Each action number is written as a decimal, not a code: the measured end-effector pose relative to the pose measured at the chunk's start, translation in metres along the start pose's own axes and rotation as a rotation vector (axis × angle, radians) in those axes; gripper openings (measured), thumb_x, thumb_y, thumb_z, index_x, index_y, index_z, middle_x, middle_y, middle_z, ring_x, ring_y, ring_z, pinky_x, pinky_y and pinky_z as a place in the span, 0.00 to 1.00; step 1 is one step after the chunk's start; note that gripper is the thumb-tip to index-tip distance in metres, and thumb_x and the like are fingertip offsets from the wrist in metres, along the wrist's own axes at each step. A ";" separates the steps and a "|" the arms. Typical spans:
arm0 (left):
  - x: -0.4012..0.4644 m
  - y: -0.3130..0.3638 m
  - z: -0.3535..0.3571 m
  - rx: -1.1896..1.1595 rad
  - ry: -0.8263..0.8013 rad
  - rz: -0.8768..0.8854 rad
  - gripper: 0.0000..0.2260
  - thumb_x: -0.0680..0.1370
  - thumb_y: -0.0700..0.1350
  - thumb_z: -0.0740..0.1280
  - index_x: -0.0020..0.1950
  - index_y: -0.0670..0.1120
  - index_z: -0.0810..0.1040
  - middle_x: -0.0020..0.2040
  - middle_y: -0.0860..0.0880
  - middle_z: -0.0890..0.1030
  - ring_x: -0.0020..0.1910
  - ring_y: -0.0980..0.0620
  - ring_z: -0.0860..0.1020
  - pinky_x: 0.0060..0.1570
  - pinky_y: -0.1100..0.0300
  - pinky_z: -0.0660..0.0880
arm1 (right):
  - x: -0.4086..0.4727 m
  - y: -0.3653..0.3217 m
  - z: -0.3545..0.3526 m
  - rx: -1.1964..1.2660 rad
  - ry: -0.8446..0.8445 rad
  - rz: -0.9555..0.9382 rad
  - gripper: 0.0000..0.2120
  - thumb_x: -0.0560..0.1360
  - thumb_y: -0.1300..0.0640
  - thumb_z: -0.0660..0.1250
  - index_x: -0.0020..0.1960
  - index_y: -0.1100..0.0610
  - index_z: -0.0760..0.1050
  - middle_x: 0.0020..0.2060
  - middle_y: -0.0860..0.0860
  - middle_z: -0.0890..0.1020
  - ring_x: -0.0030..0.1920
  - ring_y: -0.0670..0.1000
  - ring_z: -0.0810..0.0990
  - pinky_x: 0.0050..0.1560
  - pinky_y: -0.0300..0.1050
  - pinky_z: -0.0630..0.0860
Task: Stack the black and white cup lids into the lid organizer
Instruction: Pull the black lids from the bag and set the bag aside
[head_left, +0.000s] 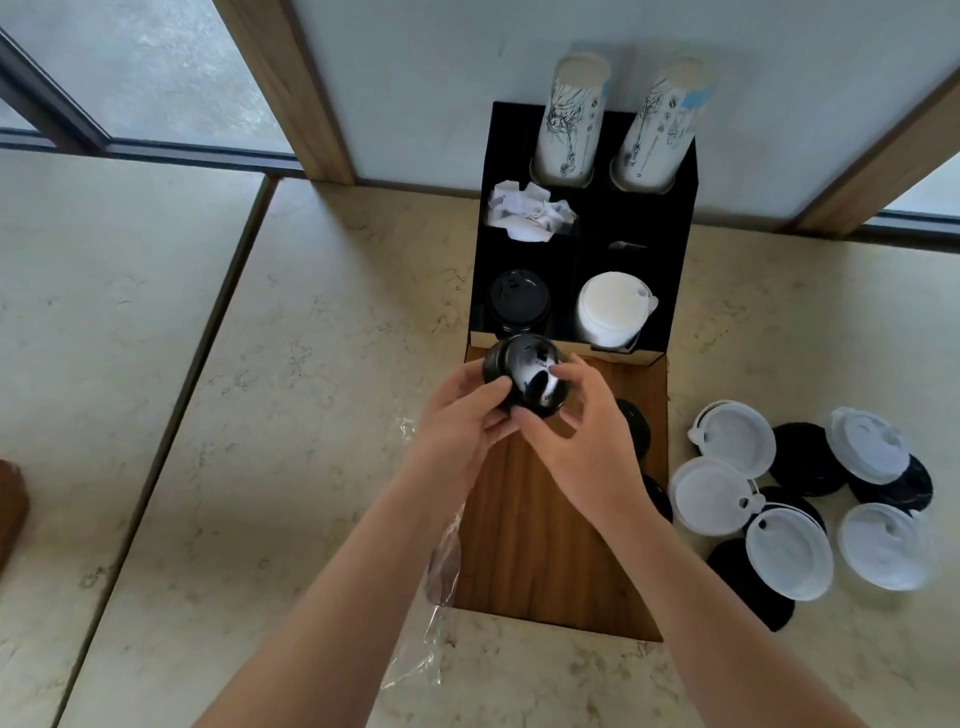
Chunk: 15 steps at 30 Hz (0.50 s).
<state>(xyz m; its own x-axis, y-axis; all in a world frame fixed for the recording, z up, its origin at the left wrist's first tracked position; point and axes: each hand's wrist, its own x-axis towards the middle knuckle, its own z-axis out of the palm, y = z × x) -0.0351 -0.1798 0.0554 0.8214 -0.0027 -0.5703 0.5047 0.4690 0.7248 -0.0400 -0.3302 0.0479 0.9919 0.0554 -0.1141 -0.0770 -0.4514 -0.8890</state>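
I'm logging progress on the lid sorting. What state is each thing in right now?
Left hand: grips the held black lids.
Right hand: pinches the same lids.
Held black lids: gripped just in front of the organizer.
Organizer: upright, open-topped.
Black lid stack: in front-left slot.
White lid stack: in front-right slot.
Loose lids: scattered, unsorted on the counter.
Paper cup stacks: in back slots.

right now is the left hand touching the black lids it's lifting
Touching: the head view shows the left hand with fingers curled round the black lids.

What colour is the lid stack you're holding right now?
Black, glossy with glare. Both hands, left hand and right hand, grip the lid stack; head view.
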 end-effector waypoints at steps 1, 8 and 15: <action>0.007 0.003 -0.002 -0.045 -0.028 -0.005 0.12 0.83 0.37 0.65 0.66 0.39 0.77 0.63 0.37 0.84 0.61 0.39 0.84 0.59 0.49 0.83 | 0.008 0.002 -0.002 0.043 0.010 0.027 0.26 0.73 0.47 0.77 0.67 0.43 0.69 0.66 0.41 0.77 0.66 0.38 0.76 0.65 0.40 0.78; 0.050 0.008 0.001 -0.220 -0.012 0.014 0.16 0.85 0.32 0.61 0.72 0.41 0.68 0.65 0.35 0.81 0.61 0.38 0.84 0.57 0.45 0.83 | 0.068 0.015 -0.010 0.081 -0.021 0.171 0.33 0.75 0.49 0.77 0.76 0.53 0.69 0.65 0.44 0.79 0.64 0.42 0.77 0.63 0.36 0.74; 0.091 0.007 0.012 0.120 0.188 0.091 0.16 0.84 0.36 0.65 0.72 0.43 0.76 0.65 0.44 0.82 0.59 0.51 0.84 0.61 0.53 0.82 | 0.114 0.024 -0.001 0.079 -0.002 0.233 0.27 0.79 0.55 0.72 0.76 0.52 0.70 0.63 0.44 0.81 0.59 0.38 0.78 0.54 0.28 0.74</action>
<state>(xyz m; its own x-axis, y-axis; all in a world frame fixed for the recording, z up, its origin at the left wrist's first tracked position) 0.0465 -0.1872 0.0131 0.8065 0.2048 -0.5547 0.4683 0.3515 0.8106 0.0709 -0.3353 0.0140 0.9463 -0.0405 -0.3207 -0.3113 -0.3808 -0.8707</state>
